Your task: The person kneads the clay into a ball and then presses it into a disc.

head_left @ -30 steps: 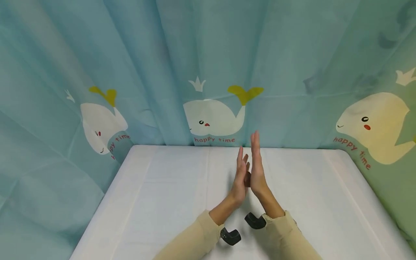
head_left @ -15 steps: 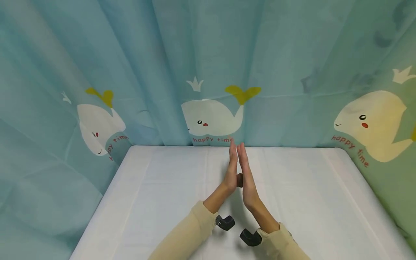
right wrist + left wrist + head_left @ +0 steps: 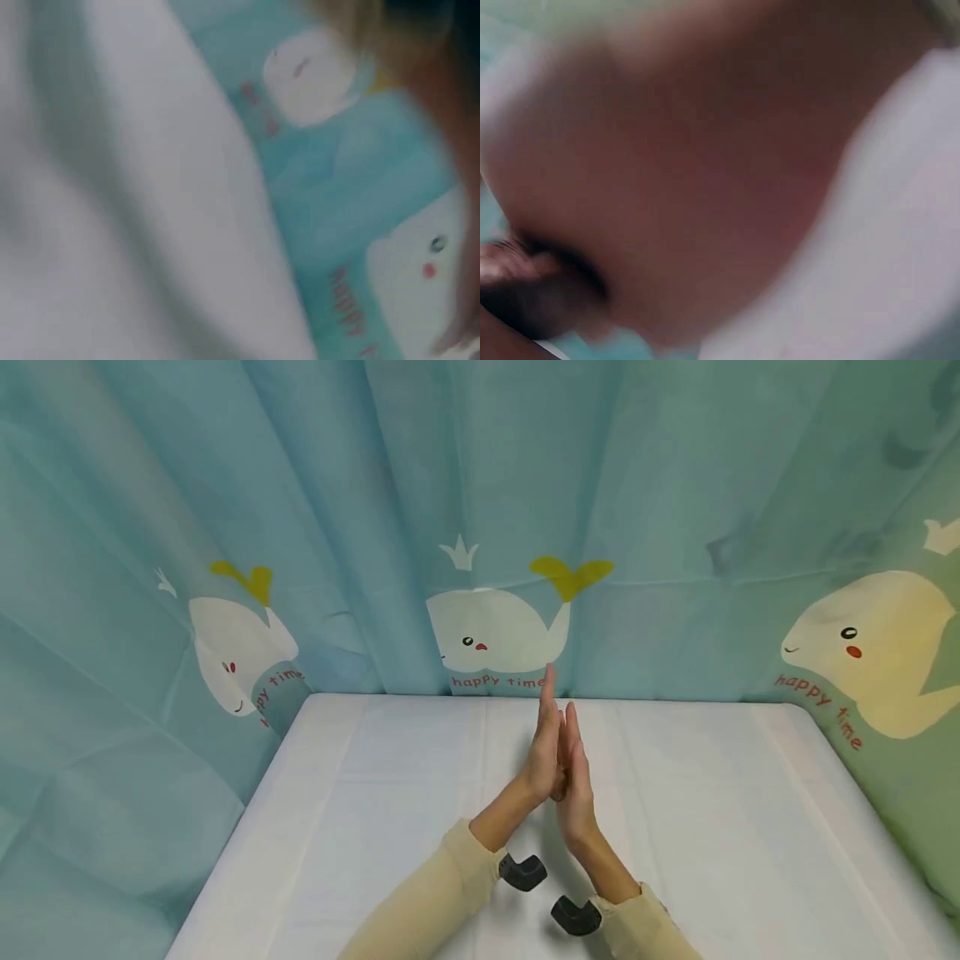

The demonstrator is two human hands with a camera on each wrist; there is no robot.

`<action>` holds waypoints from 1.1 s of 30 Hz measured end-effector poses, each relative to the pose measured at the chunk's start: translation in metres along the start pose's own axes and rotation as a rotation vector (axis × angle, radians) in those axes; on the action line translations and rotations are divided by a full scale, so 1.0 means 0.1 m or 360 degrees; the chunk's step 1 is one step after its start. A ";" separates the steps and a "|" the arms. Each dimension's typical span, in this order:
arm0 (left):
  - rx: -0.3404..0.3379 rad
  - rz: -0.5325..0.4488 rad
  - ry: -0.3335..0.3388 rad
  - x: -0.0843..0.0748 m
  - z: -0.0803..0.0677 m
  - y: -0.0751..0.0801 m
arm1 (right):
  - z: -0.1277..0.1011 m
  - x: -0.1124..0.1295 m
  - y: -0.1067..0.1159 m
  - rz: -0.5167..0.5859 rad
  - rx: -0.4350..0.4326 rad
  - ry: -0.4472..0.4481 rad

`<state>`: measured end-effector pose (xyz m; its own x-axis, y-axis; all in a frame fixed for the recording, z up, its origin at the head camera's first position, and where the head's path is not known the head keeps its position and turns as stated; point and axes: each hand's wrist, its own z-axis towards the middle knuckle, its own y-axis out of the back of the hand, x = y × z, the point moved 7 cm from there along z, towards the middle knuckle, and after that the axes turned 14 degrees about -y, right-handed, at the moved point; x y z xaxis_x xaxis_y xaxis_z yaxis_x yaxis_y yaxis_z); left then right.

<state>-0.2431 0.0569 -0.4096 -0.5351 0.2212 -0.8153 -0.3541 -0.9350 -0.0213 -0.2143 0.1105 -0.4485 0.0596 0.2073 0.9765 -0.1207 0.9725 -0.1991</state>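
Note:
In the head view, both hands stand upright over the white table point(image 3: 405, 793), palms facing each other and fingers straight. A small, dark brown, rounded lump point(image 3: 558, 790) sits between the palms, mostly hidden by them. My left hand point(image 3: 542, 756) presses it from the left and reaches farther forward, its fingertips overlapping the curtain's lettering. From the right presses my right hand point(image 3: 577, 793), set lower and nearer to me. In the left wrist view the left hand point(image 3: 690, 172) is a large blur. Only a blurred edge of the right hand point(image 3: 461, 127) shows in the right wrist view.
A blue-green curtain point(image 3: 660, 510) printed with white whales hangs behind the table and along both its sides. Black curved wrist mounts point(image 3: 522, 872) stick out from the beige sleeves point(image 3: 420, 893) under the hands.
My left hand has slid forward along the right one, while the right hand has drawn back toward me. The lump stays between the palms, and both hands are slightly farther left than a second ago.

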 end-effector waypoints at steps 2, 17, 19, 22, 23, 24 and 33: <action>0.0006 0.0128 0.0036 0.06 0.02 0.03 | -0.02 0.07 -0.05 0.0007 -0.0007 0.0032; 0.0024 -0.0154 0.0124 0.09 -0.11 -0.08 | 0.13 -0.05 0.14 -0.0014 -0.0097 -0.0122; -0.0055 -0.0065 0.0140 0.17 -0.09 0.02 | 0.05 -0.01 0.02 -0.0054 -0.0055 -0.0080; -0.0137 0.0030 0.0179 0.29 -0.08 0.13 | -0.04 0.11 -0.15 -0.0161 -0.0004 0.0009; -0.0147 0.0029 0.0194 0.32 -0.08 0.15 | -0.04 0.15 -0.18 -0.0190 -0.0001 0.0032; -0.0145 0.0020 0.0217 0.33 -0.09 0.14 | -0.04 0.20 -0.18 -0.0211 -0.0008 0.0057; -0.0181 -0.0447 0.0326 0.19 -0.27 -0.11 | 0.25 0.35 0.14 -0.0353 -0.0172 0.0193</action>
<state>-0.2288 0.0637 -0.4404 -0.2602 0.4243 -0.8673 -0.3718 -0.8730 -0.3155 -0.2387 0.1283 -0.4149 0.1919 -0.0070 0.9814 0.0148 0.9999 0.0042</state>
